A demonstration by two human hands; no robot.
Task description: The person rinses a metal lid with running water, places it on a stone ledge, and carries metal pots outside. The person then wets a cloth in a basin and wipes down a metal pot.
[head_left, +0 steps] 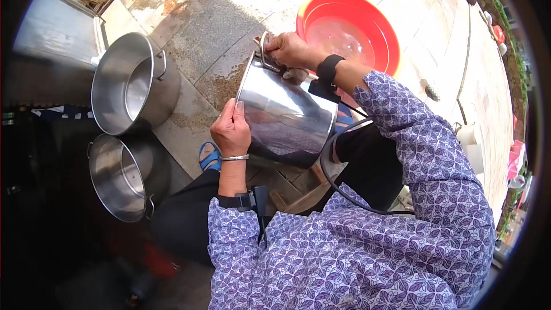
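A shiny steel pot (287,117) lies tilted on its side between my knees, its rim facing left and up. My left hand (231,129) grips the near part of that rim, thumb and fingers pinched over the edge. At the far side, my right hand (290,51) is closed at the pot's loop handle (264,50). A small greyish lump (295,76) shows just under the right hand; I cannot make out what it is. Inside the pot is hidden from view.
Two more steel pots stand at left, one farther (166,89) and one nearer (158,166). A red basin (387,34) with cloudy water sits beyond my right hand. A black cable (324,166) loops past my right arm. Wet patches mark the stone paving (209,34).
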